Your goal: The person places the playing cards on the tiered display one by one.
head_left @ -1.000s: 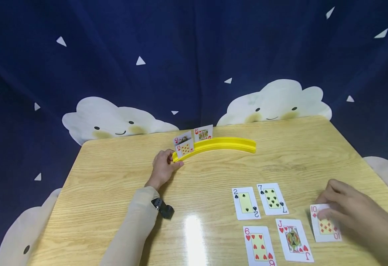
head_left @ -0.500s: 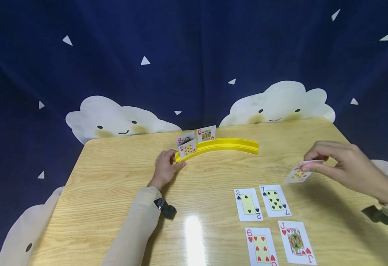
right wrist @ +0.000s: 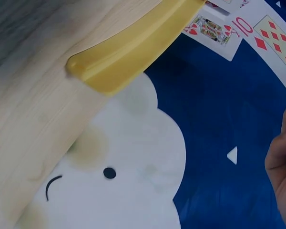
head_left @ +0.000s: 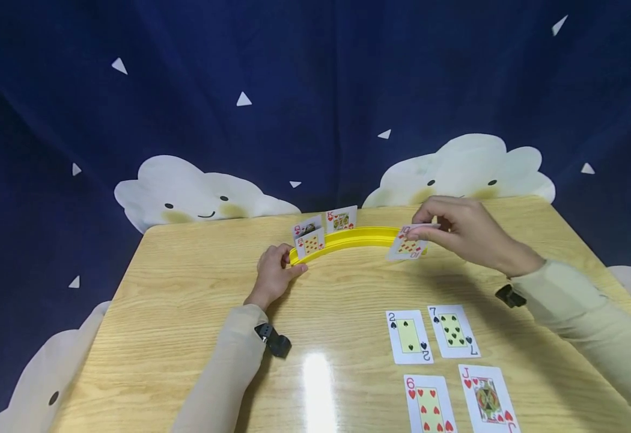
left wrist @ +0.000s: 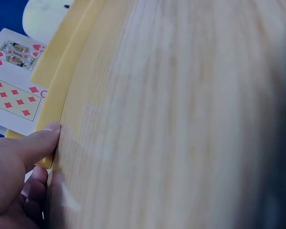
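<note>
My left hand (head_left: 274, 273) grips the left end of a curved yellow card holder (head_left: 366, 237), thumb in front and fingers behind. In the holder's left part stand a queen (head_left: 306, 227), an eight of diamonds (head_left: 311, 242) in front of it, and a king of hearts (head_left: 342, 219) farther along. Between thumb and fingers, my right hand (head_left: 469, 234) pinches a ten of diamonds (head_left: 408, 245), tilted, in front of the holder's right end. The right wrist view shows that ten of diamonds (right wrist: 276, 43) at its upper right, apart from the holder's end (right wrist: 100, 71).
Face up on the wooden table (head_left: 185, 288), nearer me, lie a two of spades (head_left: 409, 337), a seven of spades (head_left: 453, 331), a six of hearts (head_left: 430, 406) and a jack of hearts (head_left: 488, 400). A dark blue curtain (head_left: 294, 78) hangs behind the table.
My right hand has lifted the ten of diamonds off the table and carried it left and away from me to the holder's right end. The left hand keeps its grip on the holder.
</note>
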Tool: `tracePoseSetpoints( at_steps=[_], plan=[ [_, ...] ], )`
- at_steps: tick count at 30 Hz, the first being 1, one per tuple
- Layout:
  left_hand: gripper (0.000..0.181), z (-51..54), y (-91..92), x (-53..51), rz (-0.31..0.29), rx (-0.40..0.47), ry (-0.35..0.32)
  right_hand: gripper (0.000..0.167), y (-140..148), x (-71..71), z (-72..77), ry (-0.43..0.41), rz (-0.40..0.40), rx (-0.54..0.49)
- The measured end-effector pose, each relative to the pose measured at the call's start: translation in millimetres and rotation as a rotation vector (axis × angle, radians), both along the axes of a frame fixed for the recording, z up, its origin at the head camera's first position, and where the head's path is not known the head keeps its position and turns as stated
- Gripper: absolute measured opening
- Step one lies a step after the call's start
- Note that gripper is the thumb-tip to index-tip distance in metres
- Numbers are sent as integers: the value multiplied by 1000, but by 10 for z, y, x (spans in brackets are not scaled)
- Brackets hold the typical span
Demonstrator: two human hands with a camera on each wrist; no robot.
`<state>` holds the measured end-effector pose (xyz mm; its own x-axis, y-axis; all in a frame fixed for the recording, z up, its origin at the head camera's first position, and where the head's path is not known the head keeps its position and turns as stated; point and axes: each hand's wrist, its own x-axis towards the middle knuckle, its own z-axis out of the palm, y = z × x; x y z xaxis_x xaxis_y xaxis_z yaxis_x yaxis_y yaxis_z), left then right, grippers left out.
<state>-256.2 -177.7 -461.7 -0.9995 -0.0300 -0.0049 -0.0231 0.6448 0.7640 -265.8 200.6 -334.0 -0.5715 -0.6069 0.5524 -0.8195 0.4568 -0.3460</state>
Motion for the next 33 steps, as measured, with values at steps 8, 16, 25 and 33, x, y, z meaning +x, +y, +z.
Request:
tracePoseSetpoints(
  at_steps=[8,16,25,33],
  plan=[
    [34,5,0,5,7,0,-4,19,-318,-194,-56,-28,11,-6],
    [34,-26,4,-3,1,-6,5,14,-553,-361,-132,-42,73,-15],
    [33,-2,-9,5,-11,-10,24,12,-769,-482,-146,-38,46,50],
    [32,27,-5,13,-7,-3,5,16,-958,-556,-241,-9,51,108]
  ],
)
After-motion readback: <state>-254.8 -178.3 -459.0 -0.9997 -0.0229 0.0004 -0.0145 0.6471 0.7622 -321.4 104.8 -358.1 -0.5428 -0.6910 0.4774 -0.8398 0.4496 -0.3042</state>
